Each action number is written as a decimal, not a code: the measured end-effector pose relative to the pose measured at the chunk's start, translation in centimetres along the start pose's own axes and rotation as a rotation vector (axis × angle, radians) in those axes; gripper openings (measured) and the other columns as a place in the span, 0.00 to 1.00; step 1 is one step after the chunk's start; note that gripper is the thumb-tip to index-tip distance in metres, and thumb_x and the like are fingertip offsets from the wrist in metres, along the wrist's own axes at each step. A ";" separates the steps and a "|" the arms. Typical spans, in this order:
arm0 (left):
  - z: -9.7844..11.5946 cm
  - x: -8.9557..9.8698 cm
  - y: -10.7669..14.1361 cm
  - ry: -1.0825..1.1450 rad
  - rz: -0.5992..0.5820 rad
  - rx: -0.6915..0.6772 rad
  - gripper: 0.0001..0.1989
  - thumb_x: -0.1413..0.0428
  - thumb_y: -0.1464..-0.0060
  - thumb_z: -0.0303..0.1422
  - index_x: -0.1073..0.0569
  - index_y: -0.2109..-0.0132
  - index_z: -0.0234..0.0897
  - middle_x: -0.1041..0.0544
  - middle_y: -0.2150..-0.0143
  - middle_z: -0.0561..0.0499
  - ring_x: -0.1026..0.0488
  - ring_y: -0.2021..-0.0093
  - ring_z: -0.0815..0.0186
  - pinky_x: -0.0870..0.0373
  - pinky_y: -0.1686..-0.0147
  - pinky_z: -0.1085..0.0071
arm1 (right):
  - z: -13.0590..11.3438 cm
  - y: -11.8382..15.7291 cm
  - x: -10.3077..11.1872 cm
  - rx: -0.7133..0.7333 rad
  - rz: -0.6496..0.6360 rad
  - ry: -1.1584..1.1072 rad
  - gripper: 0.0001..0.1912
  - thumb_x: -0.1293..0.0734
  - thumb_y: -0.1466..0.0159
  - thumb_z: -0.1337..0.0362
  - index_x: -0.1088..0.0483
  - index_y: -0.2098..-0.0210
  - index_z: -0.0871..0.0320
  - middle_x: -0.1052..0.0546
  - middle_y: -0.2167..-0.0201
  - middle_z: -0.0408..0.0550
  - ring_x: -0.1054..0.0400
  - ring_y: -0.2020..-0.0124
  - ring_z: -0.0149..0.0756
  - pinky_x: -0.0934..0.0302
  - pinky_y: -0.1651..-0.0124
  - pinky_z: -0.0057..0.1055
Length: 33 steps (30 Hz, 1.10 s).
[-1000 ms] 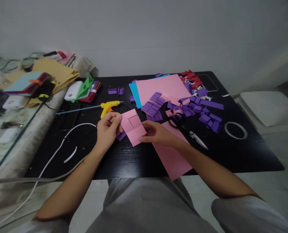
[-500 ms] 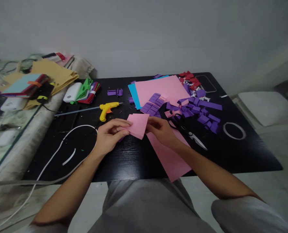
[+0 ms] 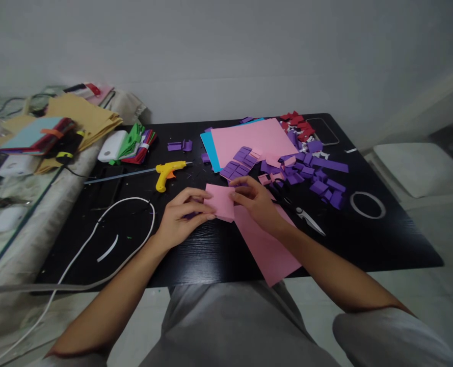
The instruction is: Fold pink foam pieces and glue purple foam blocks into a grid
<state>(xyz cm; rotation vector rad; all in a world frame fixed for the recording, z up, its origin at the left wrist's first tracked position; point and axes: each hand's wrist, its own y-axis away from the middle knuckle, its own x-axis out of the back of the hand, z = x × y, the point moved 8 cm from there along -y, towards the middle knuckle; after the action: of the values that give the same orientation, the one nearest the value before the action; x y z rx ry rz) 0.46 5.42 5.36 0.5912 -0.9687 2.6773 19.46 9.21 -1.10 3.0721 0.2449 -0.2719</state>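
Between my two hands is a small folded piece of pink paper (image 3: 220, 201), low over the black table. My left hand (image 3: 184, 214) pinches its left edge, thumb below and fingers along the side. At the upper right corner, my right hand (image 3: 255, 201) grips the paper between thumb and fingers. Under my right wrist lies a larger pink sheet (image 3: 266, 250), its lower corner past the table's front edge. Black-handled scissors (image 3: 306, 218) rest beside that wrist, blades pointing right. Folded purple paper strips (image 3: 241, 162) lie just beyond my hands.
A yellow glue gun (image 3: 168, 173) with a long glue stick lies left of centre. Pink and blue sheets (image 3: 249, 137) are stacked at the back. Purple paper pieces (image 3: 318, 178) and a tape ring (image 3: 367, 205) sit right. A white cable (image 3: 92, 237) loops on the left.
The pink paper has come down slightly toward the table and turned flatter. My left hand has shifted right, and my right fingers have moved from behind the paper onto its upper right corner.
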 end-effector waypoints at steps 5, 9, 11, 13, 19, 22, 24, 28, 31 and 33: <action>-1.3 0.4 0.3 -0.019 0.110 0.132 0.06 0.36 0.37 0.39 0.17 0.60 0.42 0.24 0.39 0.44 0.26 0.39 0.54 0.25 0.41 0.53 | -0.6 0.4 -0.7 0.058 -0.063 0.028 0.16 0.22 0.43 0.57 0.20 0.55 0.51 0.19 0.67 0.42 0.25 0.63 0.36 0.27 0.55 0.38; -2.1 0.2 0.4 0.071 0.132 0.218 0.08 0.39 0.34 0.38 0.21 0.59 0.39 0.23 0.39 0.42 0.24 0.40 0.55 0.29 0.39 0.52 | -1.0 0.8 -1.6 0.094 -0.112 0.015 0.14 0.21 0.41 0.56 0.17 0.56 0.49 0.18 0.66 0.42 0.24 0.63 0.36 0.28 0.52 0.39; -2.2 0.1 0.5 0.069 0.141 0.236 0.07 0.39 0.34 0.37 0.22 0.59 0.39 0.20 0.45 0.42 0.22 0.45 0.58 0.27 0.42 0.55 | -1.4 1.0 -1.8 0.101 -0.117 0.013 0.11 0.23 0.38 0.54 0.17 0.57 0.49 0.16 0.64 0.43 0.23 0.62 0.36 0.28 0.50 0.39; -2.2 0.2 0.5 0.060 0.167 0.244 0.07 0.39 0.34 0.37 0.22 0.58 0.38 0.19 0.50 0.44 0.22 0.50 0.60 0.26 0.46 0.59 | -1.5 1.3 -2.1 0.088 -0.135 0.004 0.12 0.27 0.34 0.51 0.16 0.57 0.50 0.16 0.61 0.45 0.23 0.59 0.37 0.28 0.48 0.39; -2.6 -0.1 1.0 0.061 0.222 0.277 0.07 0.36 0.37 0.37 0.23 0.57 0.39 0.20 0.55 0.47 0.23 0.56 0.63 0.26 0.56 0.67 | -1.0 1.7 -2.6 0.068 -0.128 0.016 0.19 0.19 0.43 0.54 0.19 0.54 0.50 0.16 0.57 0.45 0.21 0.54 0.39 0.27 0.46 0.40; -2.8 -0.1 1.2 0.043 0.223 0.296 0.10 0.35 0.39 0.38 0.23 0.54 0.39 0.21 0.58 0.49 0.24 0.61 0.66 0.27 0.60 0.70 | -0.7 1.5 -2.1 0.085 -0.066 0.012 0.17 0.20 0.43 0.54 0.20 0.56 0.51 0.16 0.60 0.45 0.21 0.56 0.38 0.26 0.48 0.39; -2.4 -0.2 0.9 -0.005 0.182 0.252 0.12 0.33 0.40 0.38 0.21 0.52 0.40 0.20 0.57 0.49 0.24 0.60 0.65 0.27 0.60 0.69 | -0.7 1.5 -1.6 0.099 -0.025 0.037 0.15 0.20 0.42 0.54 0.20 0.58 0.52 0.16 0.63 0.44 0.21 0.58 0.38 0.26 0.50 0.38; -1.3 -0.3 0.3 -0.081 0.085 0.142 0.12 0.33 0.41 0.39 0.18 0.52 0.42 0.18 0.57 0.47 0.22 0.58 0.61 0.25 0.57 0.65 | -0.9 1.4 -1.2 0.114 0.004 0.113 0.14 0.22 0.40 0.52 0.19 0.58 0.52 0.17 0.64 0.45 0.21 0.60 0.39 0.25 0.52 0.38; -1.4 -0.3 0.1 -0.077 0.070 0.147 0.11 0.32 0.41 0.39 0.17 0.53 0.42 0.17 0.59 0.48 0.22 0.61 0.62 0.25 0.59 0.65 | -1.1 1.5 -1.1 0.144 0.013 0.158 0.14 0.23 0.39 0.52 0.19 0.57 0.51 0.16 0.63 0.45 0.21 0.60 0.39 0.25 0.53 0.38; -1.5 -0.4 0.2 -0.069 0.067 0.159 0.10 0.32 0.42 0.39 0.17 0.54 0.42 0.18 0.61 0.48 0.23 0.62 0.63 0.26 0.61 0.67 | -1.3 1.7 -1.2 0.171 0.016 0.186 0.12 0.24 0.37 0.53 0.19 0.58 0.51 0.16 0.63 0.45 0.21 0.61 0.39 0.26 0.54 0.37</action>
<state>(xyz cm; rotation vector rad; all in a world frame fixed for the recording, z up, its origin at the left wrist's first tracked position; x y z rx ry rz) 0.34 6.27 3.98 0.6999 -0.8109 2.8300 18.80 7.47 0.44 3.2693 0.2152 -0.0060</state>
